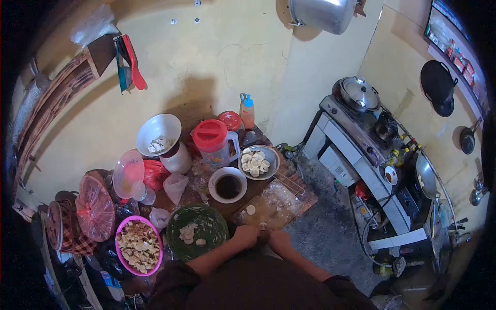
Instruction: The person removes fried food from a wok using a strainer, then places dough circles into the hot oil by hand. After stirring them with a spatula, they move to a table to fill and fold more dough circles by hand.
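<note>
My left hand (246, 237) and my right hand (279, 241) are close together at the near edge of a floured board (276, 199). Between them is a small pale piece (263, 226) with something dark below it; fingers are too small to make out. A flat round dough piece (251, 210) lies on the board just beyond. Left of my left hand, a green basin (209, 219) holds lumps of dough. Behind the board, a strainer (274, 161) holds pale round pieces, beside a white bowl (213, 185) of dark liquid.
A pink-rimmed basket (161, 247) of cut pieces stands at the left. Behind are a red-lidded jug (211, 142), a white bowl (166, 124) and a bottle (247, 113). A stove (351, 129) with a lidded pot (360, 94) is at the right.
</note>
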Demonstrator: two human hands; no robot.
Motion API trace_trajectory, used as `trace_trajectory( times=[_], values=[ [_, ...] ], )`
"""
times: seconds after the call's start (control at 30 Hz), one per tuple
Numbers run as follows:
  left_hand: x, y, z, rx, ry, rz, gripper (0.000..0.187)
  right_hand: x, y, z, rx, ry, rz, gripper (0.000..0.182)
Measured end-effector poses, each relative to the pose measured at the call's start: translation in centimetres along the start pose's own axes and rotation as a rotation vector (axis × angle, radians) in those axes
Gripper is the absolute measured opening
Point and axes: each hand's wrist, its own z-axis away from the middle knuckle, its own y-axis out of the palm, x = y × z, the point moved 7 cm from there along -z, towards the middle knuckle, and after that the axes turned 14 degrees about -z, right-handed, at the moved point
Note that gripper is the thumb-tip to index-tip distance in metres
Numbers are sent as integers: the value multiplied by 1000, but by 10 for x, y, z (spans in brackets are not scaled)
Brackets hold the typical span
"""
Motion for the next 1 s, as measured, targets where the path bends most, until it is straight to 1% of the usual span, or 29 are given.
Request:
trace_trajectory(
  times=[0.03, 0.1, 0.13, 0.2, 0.3, 0.33, 0.37, 0.4, 0.5, 0.53, 0.6, 0.7, 0.77, 0.8, 0.83, 0.9, 0.93, 0.97, 1.0],
  values=[
    [0, -1, -1, -2, 4, -3, 30, 4, -6, 2, -17, -9, -6, 44],
    [-2, 4, 2, 21, -9, -2, 44, 8, -8, 4, -31, -14, -16, 44],
    [-2, 4, 2, 24, -7, -1, 44, 5, -3, 1, -15, 10, 10, 42],
    [1, 1, 0, 35, -38, 12, 54, -3, 5, -5, 0, 35, 35, 40],
    [2, 18, -6, 47, -9, -20, 59, 3, 4, -8, -18, -13, -14, 36],
    [3, 22, -8, 47, -8, -20, 59, 3, 2, -8, 0, 19, 5, 22],
    [1, 7, -3, 5, -18, -12, 58, 5, -1, -8, 19, 52, 23, 32],
    [0, -3, 0, -36, -28, -3, 57, 7, -2, -10, 20, 54, 23, 32],
    [-1, 3, -1, -57, -34, 15, 56, 7, -5, -12, -4, 74, -12, 29],
    [0, 5, -3, -54, -33, 16, 56, 9, -5, -11, -25, 49, -2, 27],
    [4, 12, -7, 46, -66, -35, 57, 8, -6, -9, -44, 19, 12, 26],
    [4, 12, 5, -2, -77, 0, 56, 4, -5, -5, -3, 27, 47, 28],
    [-2, 6, 11, -1, -74, -10, 55, 8, -18, 1, -183, -28, -25, 27],
    [-2, 0, 11, -9, -74, -26, 55, 10, -20, 2, -187, -30, -23, 27],
    [1, 4, 8, -16, -76, -29, 55, 12, -20, 2, -178, -42, -6, 26],
    [-4, 18, 7, 9, -8, -47, 54, 21, -23, 7, -163, -47, 6, 25],
    [-6, 25, 6, 12, -6, -45, 54, 23, -22, 7, -97, -22, -5, 24],
    [-9, 19, 7, 3, -16, -30, 54, 24, -20, 8, -34, 2, -14, 24],
    [-9, 14, 6, -10, -28, -18, 54, 19, -14, 5, -36, 1, -13, 24]
  ],
)
